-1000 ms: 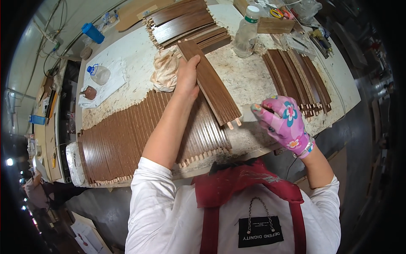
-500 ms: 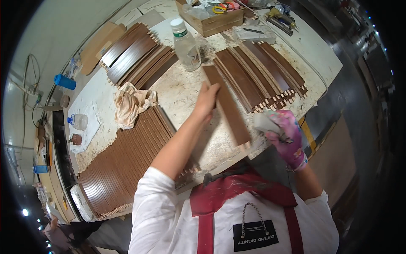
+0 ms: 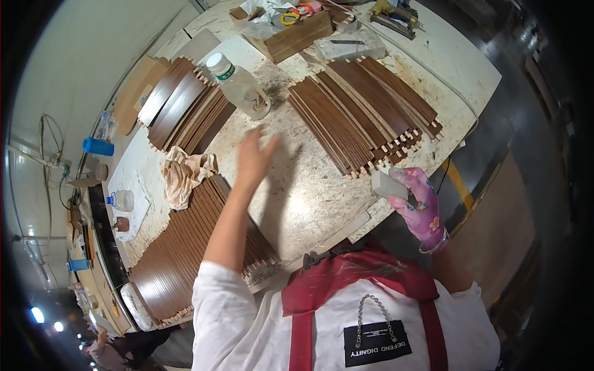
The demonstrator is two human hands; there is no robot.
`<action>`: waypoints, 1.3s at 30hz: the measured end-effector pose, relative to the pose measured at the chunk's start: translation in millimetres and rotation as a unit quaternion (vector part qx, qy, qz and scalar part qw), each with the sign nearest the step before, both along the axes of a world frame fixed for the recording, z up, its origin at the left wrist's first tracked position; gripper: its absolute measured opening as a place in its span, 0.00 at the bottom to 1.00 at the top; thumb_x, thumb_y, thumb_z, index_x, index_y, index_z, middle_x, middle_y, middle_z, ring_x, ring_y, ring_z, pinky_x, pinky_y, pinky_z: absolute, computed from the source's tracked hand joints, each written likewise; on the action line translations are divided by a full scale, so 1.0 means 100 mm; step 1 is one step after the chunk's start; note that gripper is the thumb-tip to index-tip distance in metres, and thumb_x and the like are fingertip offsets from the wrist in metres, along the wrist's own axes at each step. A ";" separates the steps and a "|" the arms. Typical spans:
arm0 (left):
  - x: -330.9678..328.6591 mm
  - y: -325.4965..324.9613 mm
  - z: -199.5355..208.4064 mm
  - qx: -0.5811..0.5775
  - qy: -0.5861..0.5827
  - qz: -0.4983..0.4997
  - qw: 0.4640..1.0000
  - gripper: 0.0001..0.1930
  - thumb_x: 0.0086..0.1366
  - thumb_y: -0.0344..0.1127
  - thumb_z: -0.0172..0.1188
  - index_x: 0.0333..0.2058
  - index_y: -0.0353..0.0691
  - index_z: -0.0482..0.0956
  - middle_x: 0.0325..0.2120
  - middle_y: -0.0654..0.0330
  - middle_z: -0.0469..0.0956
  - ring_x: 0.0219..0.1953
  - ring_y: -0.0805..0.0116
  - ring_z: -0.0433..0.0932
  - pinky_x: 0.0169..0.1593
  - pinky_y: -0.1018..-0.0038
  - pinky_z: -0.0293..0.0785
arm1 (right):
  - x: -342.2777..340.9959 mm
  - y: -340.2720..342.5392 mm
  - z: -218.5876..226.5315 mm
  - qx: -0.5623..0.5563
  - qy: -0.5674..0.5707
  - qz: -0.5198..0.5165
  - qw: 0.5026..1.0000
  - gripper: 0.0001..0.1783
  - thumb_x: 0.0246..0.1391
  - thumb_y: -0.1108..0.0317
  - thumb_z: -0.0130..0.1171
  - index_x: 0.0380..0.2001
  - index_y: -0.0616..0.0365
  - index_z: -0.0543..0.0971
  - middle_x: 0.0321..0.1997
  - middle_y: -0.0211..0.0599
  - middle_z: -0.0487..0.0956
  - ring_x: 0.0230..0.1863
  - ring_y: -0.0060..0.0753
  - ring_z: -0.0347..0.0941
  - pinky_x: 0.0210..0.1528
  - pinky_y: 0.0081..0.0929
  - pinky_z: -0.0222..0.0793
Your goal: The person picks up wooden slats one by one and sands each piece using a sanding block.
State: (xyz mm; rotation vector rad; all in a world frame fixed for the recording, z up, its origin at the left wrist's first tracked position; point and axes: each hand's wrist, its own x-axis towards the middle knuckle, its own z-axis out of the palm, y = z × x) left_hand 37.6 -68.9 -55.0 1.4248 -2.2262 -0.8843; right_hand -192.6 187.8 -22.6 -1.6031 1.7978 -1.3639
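My left hand (image 3: pixel 255 157), bare and slightly blurred, hovers over the worktable (image 3: pixel 303 216) with fingers apart and nothing in them. My right hand (image 3: pixel 422 207) wears a pink flowered glove. It grips a pale grey block (image 3: pixel 389 185), perhaps a sanding block, at the table's right edge. Just beyond that block lies a stack of brown wooden slats (image 3: pixel 352 114) with pale pegs at their ends. A long row of similar slats (image 3: pixel 185 247) stands on edge left of my left forearm. A crumpled beige cloth (image 3: pixel 182 176) rests at the row's far end.
A clear bottle with a white cap (image 3: pixel 244 93) stands beyond my left hand. More slats (image 3: pixel 185 108) lie far left. Toward the back are a wooden box (image 3: pixel 297 37) of tools and a nail gun (image 3: pixel 393 18). A cable (image 3: pixel 427 68) crosses the table's right side.
My left hand has let go of a slat, which now lies at the left side of the right stack, and has moved left. My right hand still holds the block.
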 end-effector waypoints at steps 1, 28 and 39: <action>0.26 0.09 0.09 -0.070 -0.115 0.034 0.990 0.33 0.59 0.53 0.55 0.56 0.34 0.63 0.55 0.46 0.64 0.57 0.54 0.63 0.60 0.60 0.59 | -0.02 -0.03 -0.01 0.023 0.000 -0.008 1.000 0.23 0.43 0.72 0.64 0.44 0.57 0.71 0.43 0.41 0.74 0.45 0.42 0.70 0.44 0.30 0.70; 1.78 0.45 -0.02 0.045 0.422 0.234 0.875 0.27 0.63 0.25 0.45 0.61 0.44 0.53 0.59 0.55 0.57 0.54 0.63 0.62 0.57 0.72 0.57 | 1.23 -0.80 -0.37 0.023 -0.215 0.130 0.968 0.18 0.49 0.69 0.58 0.43 0.67 0.73 0.47 0.42 0.74 0.49 0.32 0.69 0.52 0.25 0.64; 2.11 0.78 0.38 -0.050 0.186 0.175 0.966 0.35 0.66 0.30 0.43 0.65 0.45 0.32 0.62 0.44 0.49 0.63 0.56 0.52 0.62 0.69 0.49 | 1.67 -0.87 -0.39 0.149 -0.375 0.121 0.907 0.23 0.49 0.68 0.58 0.48 0.67 0.71 0.51 0.39 0.71 0.52 0.29 0.66 0.55 0.23 0.61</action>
